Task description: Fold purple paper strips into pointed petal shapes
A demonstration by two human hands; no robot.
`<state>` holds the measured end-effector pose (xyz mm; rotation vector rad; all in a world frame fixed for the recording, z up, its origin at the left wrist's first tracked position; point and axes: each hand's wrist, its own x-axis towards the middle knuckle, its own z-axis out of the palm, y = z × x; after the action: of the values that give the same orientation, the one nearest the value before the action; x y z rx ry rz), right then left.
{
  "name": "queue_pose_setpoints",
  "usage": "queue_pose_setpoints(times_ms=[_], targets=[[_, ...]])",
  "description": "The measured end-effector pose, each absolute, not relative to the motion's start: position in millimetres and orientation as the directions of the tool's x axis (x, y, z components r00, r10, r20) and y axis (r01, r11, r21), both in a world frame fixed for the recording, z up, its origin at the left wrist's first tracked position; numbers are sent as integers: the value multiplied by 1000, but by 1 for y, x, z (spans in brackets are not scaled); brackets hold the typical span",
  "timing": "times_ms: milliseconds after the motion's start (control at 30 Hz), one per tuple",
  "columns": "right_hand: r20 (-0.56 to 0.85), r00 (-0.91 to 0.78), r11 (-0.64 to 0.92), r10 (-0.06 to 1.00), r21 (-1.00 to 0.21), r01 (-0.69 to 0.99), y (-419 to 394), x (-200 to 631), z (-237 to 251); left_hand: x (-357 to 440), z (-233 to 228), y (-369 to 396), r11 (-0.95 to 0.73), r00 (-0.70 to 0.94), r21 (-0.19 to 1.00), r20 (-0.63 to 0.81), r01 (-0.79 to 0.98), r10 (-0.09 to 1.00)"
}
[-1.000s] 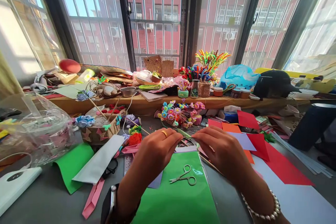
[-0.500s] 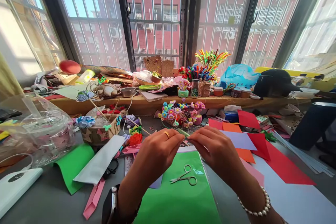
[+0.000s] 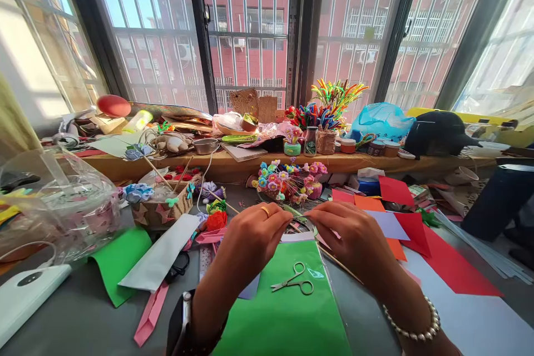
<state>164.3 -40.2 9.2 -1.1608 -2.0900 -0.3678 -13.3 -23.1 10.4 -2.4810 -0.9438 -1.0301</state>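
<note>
Above the far end of the green sheet (image 3: 287, 317), my left hand (image 3: 254, 239) is closed in a pinch, fingertips pointing right. My right hand (image 3: 352, 236) mirrors it from the other side, also pinched, with a small gap between the two sets of fingertips. Whatever they hold is too thin and small to make out. Behind the fingertips, a slim green piece (image 3: 295, 212) shows in part. Small metal scissors (image 3: 306, 287) lie slightly spread on the green sheet, below and between my hands.
Red paper (image 3: 454, 264) and pale sheets (image 3: 467, 322) cover the right side. To the left are a folded white paper (image 3: 161, 256), a pink strip (image 3: 151, 314) and a white device (image 3: 33, 300). Small crafted flowers (image 3: 273, 178) stand beyond my hands, before a cluttered ledge (image 3: 233, 169).
My right hand has shifted slightly right, widening the gap between the fingertips. My left hand stays nearly in place. A thin stick now shows under the right hand.
</note>
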Motion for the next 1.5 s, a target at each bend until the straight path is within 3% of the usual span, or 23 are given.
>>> queue_pose_setpoints(times_ms=[233, 300, 400, 467, 600, 733, 833, 967, 1133, 1200, 1267, 1367, 1500], targets=[[788, -78, 235, 610, -86, 968, -26, 197, 5, -18, 10, -19, -665, 511, -50, 684, 745, 520], [805, -81, 297, 588, -121, 947, -27, 194, 6, -16, 9, -20, -660, 512, -51, 677, 750, 530], [747, -278, 552, 605, -141, 822, -31, 177, 6, -11, 8, -23, -682, 533, -52, 668, 729, 519], [702, -349, 603, 621, -144, 785, -33, 167, 5, -12, 8, -24, -703, 548, -45, 662, 710, 511], [693, -343, 569, 634, -119, 814, -31, 169, 4, -26, 11, -20, -683, 510, -33, 691, 730, 512], [715, -304, 514, 630, -89, 853, -29, 182, 5, -36, 15, -16, -588, 341, -15, 827, 808, 447], [690, -355, 570, 630, -101, 816, -33, 176, 7, -25, 13, -20, -709, 446, -7, 782, 705, 435], [671, -400, 600, 624, -85, 795, -38, 164, 7, -9, 8, -25, -744, 522, 19, 700, 668, 487], [769, -209, 336, 604, -8, 942, -28, 181, 3, -13, 9, -23, -691, 484, -10, 721, 723, 495], [818, -109, 231, 565, -30, 973, -24, 189, 2, -16, 10, -22, -673, 481, -14, 711, 739, 513], [842, -72, 284, 535, -99, 954, -24, 190, 3, -16, 10, -22, -668, 490, -18, 695, 744, 526], [777, -258, 557, 574, -139, 819, -29, 178, 5, -13, 9, -24, -697, 514, -14, 686, 717, 515], [705, -322, 590, 632, -168, 789, -34, 164, 5, -10, 9, -26, -706, 490, 39, 693, 707, 529]])
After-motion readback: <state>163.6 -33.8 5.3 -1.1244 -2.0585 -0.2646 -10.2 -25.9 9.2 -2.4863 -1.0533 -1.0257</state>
